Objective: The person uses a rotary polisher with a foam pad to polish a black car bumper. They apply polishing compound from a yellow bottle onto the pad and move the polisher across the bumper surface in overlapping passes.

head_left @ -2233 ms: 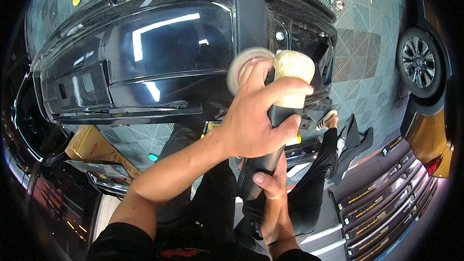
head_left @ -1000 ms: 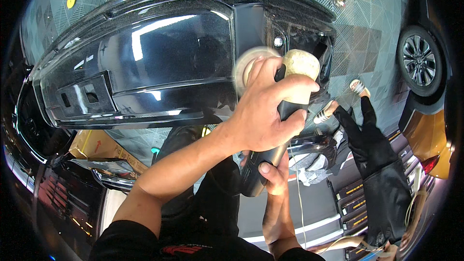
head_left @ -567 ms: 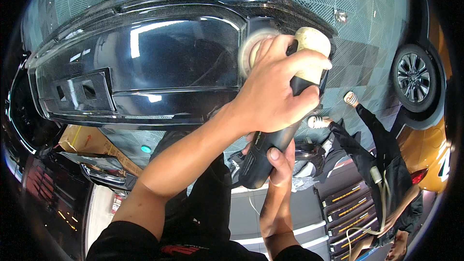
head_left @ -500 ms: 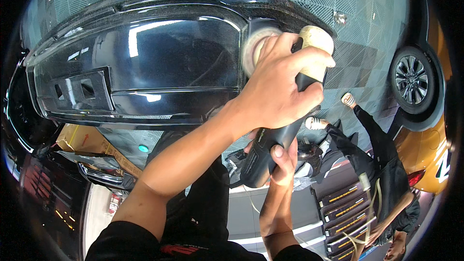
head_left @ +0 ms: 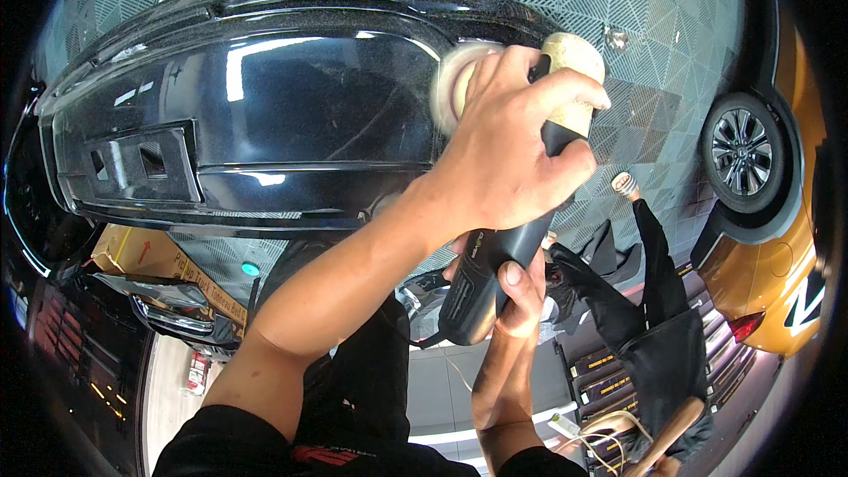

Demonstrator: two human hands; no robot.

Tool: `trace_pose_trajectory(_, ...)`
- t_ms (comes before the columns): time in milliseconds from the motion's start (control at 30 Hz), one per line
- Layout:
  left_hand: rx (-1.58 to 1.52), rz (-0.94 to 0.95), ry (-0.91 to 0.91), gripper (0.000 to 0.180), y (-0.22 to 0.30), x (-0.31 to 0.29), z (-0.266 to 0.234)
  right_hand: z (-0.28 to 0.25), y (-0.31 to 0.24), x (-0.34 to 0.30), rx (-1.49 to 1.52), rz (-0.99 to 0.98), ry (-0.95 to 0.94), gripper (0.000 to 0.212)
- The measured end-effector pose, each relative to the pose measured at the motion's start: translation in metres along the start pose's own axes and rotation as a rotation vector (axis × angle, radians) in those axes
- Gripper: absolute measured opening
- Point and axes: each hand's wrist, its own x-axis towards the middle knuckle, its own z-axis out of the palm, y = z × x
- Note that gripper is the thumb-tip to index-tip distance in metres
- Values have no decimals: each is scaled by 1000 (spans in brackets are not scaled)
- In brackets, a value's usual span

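Toward the right end of the black panel (head_left: 309, 97), left hand (head_left: 517, 146) clamps polisher head (head_left: 574, 71), right hand (head_left: 521, 293) its body (head_left: 468, 296); I'd hold the pad (head_left: 450, 90) flat.

Glossy smooth black panel (head_left: 318, 106), matt plastic polisher body (head_left: 490, 278), ridged floor tiles (head_left: 658, 119), cardboard box (head_left: 131, 252)

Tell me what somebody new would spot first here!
Probably the black power tool just right of centre, held by the left hand and right hand, its round pad blurred. Beneath it, a glossy black panel stretches across the upper left and middle. At far right, an orange car stands out.
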Motion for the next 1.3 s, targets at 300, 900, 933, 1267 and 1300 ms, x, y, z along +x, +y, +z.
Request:
trace_pose_trajectory(300, 17, -53, -40, 33, 5, 2, 33, -11, 6, -11, 75, -72, 85, 74)
trace_pose_trajectory(900, -11, -72, -17, 37, 12, -15, -3, 4, 3, -15, -61, 15, 81, 87)
trace_pose_trajectory(933, -12, -54, -12, 37, 11, -14, -7, 7, 2, -17, -78, 27, 77, 87)
trace_pose_trajectory(1267, -148, -24, 57, 36, 0, -3, -15, 26, -7, -4, -157, 24, 130, 89)
trace_pose_trajectory(1300, -130, -45, 43, 36, 2, -4, -14, 26, -8, -7, -170, 29, 154, 90)
